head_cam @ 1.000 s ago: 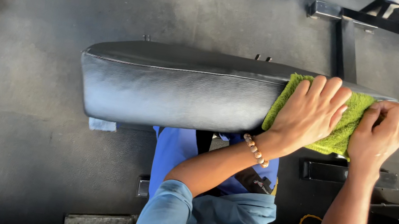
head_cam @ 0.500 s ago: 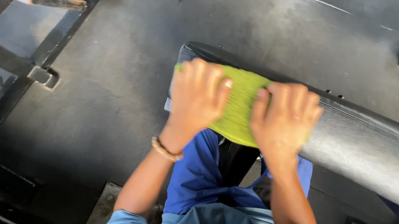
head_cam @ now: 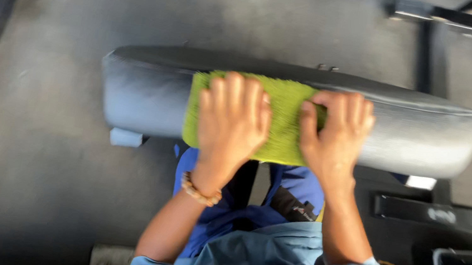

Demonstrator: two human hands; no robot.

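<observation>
While you lean over the bench pad (head_cam: 414, 134):
Cloth: green cloth (head_cam: 282, 121) draped mid-pad, probably soft, light, prone to bunching.
Hands: your left hand (head_cam: 233, 119) and right hand (head_cam: 335, 133) lie flat on it, side by side, fingers spread.
Hold: palms near its ends.

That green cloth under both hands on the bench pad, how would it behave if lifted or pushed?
The green microfibre cloth probably flops when lifted, since it drapes over the black bench pad. Its shaggy pile likely grips the smooth pad, so it may bunch between the left hand and right hand.
</observation>
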